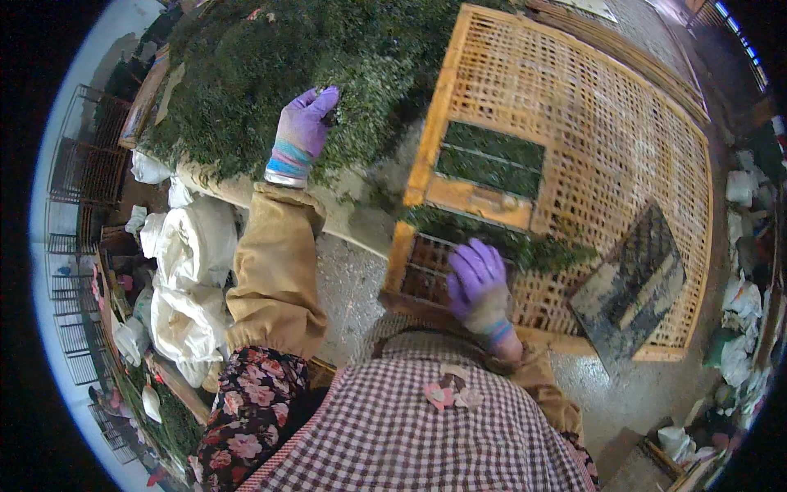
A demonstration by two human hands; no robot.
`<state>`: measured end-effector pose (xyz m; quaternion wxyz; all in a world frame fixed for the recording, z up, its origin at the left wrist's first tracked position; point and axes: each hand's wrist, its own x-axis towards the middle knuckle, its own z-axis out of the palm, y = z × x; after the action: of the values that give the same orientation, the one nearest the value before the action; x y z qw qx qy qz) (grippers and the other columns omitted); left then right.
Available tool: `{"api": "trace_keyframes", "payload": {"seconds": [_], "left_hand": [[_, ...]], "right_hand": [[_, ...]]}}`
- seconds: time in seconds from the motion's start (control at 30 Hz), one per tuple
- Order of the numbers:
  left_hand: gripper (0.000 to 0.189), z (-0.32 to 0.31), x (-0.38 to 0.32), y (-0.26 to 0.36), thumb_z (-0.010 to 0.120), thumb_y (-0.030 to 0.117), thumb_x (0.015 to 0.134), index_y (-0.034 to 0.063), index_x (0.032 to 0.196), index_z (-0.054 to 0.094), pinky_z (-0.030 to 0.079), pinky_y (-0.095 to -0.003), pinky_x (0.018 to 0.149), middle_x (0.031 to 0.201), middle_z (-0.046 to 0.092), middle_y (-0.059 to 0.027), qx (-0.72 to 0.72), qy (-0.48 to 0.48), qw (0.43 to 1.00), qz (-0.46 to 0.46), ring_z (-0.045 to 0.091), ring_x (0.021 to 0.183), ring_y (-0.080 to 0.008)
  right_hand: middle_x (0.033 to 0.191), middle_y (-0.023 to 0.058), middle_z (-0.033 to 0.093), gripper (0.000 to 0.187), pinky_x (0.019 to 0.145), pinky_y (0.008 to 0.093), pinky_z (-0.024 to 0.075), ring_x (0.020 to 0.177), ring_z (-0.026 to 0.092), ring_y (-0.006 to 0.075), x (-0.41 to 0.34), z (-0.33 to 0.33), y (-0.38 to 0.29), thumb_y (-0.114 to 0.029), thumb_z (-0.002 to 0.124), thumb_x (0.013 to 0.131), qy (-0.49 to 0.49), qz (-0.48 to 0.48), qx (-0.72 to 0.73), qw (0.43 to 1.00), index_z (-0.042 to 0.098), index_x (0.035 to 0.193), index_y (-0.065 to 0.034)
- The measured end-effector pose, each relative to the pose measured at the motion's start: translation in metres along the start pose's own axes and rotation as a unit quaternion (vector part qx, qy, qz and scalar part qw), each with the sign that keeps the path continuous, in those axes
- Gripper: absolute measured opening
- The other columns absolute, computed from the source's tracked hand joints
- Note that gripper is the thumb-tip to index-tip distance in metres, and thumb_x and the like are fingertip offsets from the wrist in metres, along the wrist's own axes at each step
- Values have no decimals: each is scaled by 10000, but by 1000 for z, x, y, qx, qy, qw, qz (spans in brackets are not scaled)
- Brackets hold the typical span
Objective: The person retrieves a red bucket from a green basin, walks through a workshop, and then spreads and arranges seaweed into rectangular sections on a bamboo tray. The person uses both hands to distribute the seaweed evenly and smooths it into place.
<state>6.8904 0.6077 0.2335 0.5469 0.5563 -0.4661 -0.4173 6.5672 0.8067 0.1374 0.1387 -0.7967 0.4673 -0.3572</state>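
Note:
My left hand (307, 120), in a purple-palmed glove, is at the edge of a large heap of green leafy sprigs (246, 86); its fingertips are pinched together, and what lies between them is too small to tell. Over a dark divided compartment (424, 264) in a wooden frame is my right hand (478, 280), its gloved fingers slightly bent and no held thing visible. Loose greenery (541, 249) lies just beyond it. Farther up, a second framed opening (489, 160) is filled with greenery. Both openings adjoin a woven lattice panel (584, 123) with a wooden rim.
A dark, worn flat board (633, 289) lies tilted on the lattice's lower right. White sacks (190, 246) stand at the left, below the heap. Wooden rails (627, 49) run along the lattice's far edge. Bags and other items line the right side.

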Motion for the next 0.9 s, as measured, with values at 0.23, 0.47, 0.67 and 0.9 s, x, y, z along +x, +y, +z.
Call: {"api": "trace_keyframes", "payload": {"seconds": [0.23, 0.47, 0.67, 0.9], "left_hand": [[237, 141, -125, -34, 671, 205, 926, 19, 1069, 702, 499, -232, 803, 972, 711, -11, -32, -122, 991, -34, 630, 861, -82], [311, 145, -186, -47, 667, 270, 852, 120, 1124, 673, 477, -425, 949, 1112, 675, -102, 566, -126, 789, 206, 605, 1090, -317], [379, 129, -199, -70, 538, 203, 866, 173, 1235, 618, 350, -468, 1084, 1266, 622, -58, 608, -184, 715, 291, 494, 1281, -273], [437, 114, -189, -78, 509, 196, 863, 225, 1290, 601, 203, -573, 1142, 1391, 547, 29, 692, -222, 638, 256, 374, 1391, -261]], "right_hand": [[1243, 108, 598, 341, 1105, 506, 341, 1272, 481, 320, -27, -2, -7, -197, 649, 813, -108, -82, 42, 990, 653, 1135, -82], [1168, 108, 633, 276, 1075, 508, 364, 1217, 528, 321, -33, -47, 25, -241, 614, 862, -66, -52, -56, 995, 673, 1077, -77], [1226, 86, 608, 297, 1094, 562, 298, 1279, 458, 340, -19, -52, 49, -277, 592, 883, -35, -11, -115, 993, 672, 1100, -90], [1371, 54, 540, 458, 1119, 704, 56, 1440, 236, 371, -14, -45, 54, -408, 502, 932, -183, 67, -228, 954, 622, 1255, -106]]}}
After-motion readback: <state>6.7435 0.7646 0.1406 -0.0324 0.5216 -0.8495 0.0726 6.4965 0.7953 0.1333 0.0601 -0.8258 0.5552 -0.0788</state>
